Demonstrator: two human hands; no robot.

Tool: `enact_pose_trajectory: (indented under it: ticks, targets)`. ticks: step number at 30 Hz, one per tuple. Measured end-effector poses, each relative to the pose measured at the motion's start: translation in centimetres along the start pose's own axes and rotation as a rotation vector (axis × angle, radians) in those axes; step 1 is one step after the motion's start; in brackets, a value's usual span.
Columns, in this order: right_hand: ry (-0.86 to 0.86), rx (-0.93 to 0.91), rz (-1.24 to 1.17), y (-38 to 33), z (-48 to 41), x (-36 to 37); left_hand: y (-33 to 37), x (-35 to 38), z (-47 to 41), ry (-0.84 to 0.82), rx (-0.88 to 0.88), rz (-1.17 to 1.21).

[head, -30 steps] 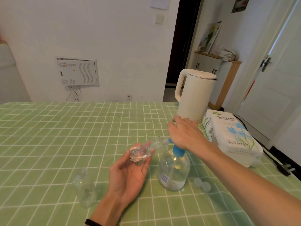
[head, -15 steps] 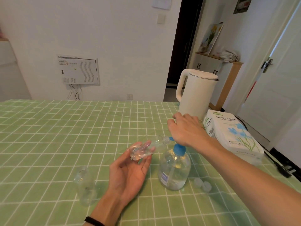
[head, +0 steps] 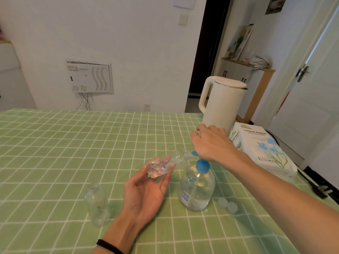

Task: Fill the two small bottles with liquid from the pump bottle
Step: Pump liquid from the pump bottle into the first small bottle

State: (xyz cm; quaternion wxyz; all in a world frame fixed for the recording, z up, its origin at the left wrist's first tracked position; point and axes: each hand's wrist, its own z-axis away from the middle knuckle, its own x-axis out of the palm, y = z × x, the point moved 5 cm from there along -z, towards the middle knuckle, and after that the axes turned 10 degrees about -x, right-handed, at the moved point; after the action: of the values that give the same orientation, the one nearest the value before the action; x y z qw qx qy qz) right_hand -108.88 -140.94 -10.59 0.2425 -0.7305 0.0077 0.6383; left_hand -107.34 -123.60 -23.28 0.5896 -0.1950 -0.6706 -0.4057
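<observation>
A clear pump bottle (head: 197, 189) with a blue collar stands on the green checked tablecloth (head: 73, 143), partly full of clear liquid. My right hand (head: 211, 142) rests palm down on its pump head, which it hides; only the blue nozzle tip (head: 194, 153) shows. My left hand (head: 145, 195), palm up, pinches a small clear bottle (head: 161, 166) in its fingertips. The bottle is tilted, with its mouth at the nozzle and some liquid in its lower end. A second small clear bottle (head: 97, 204) stands upright and uncapped, left of my left wrist.
Two small clear caps (head: 228, 205) lie just right of the pump bottle. A white kettle (head: 222, 105) stands behind my right hand, and a tissue paper pack (head: 262, 149) lies to its right near the table edge.
My right hand has risen slightly on the pump head, showing more of the blue collar. The left hand keeps the tilted small bottle at the nozzle.
</observation>
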Motion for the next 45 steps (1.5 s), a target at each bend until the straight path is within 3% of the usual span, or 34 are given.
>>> enact_pose_trajectory:
  ticks: [8,18,27,36,45]
  targets:
    - [-0.058,0.011,-0.027,0.3,-0.1,1.3,-0.1,0.0,0.0,0.009,-0.002,-0.019]
    - [0.073,-0.027,0.047,-0.6,0.3,-0.4,0.0,0.0,0.0,0.019,0.003,-0.004]
    - [-0.03,-0.012,0.001,0.1,0.1,1.1,-0.2,-0.1,0.3,0.009,-0.002,-0.008]
    - [0.064,-0.016,0.041,-0.2,0.0,-0.1,0.0,-0.1,0.1,0.024,0.0,0.007]
    - [-0.027,-0.019,-0.016,0.1,0.1,1.3,-0.3,-0.3,0.1,0.011,-0.006,-0.007]
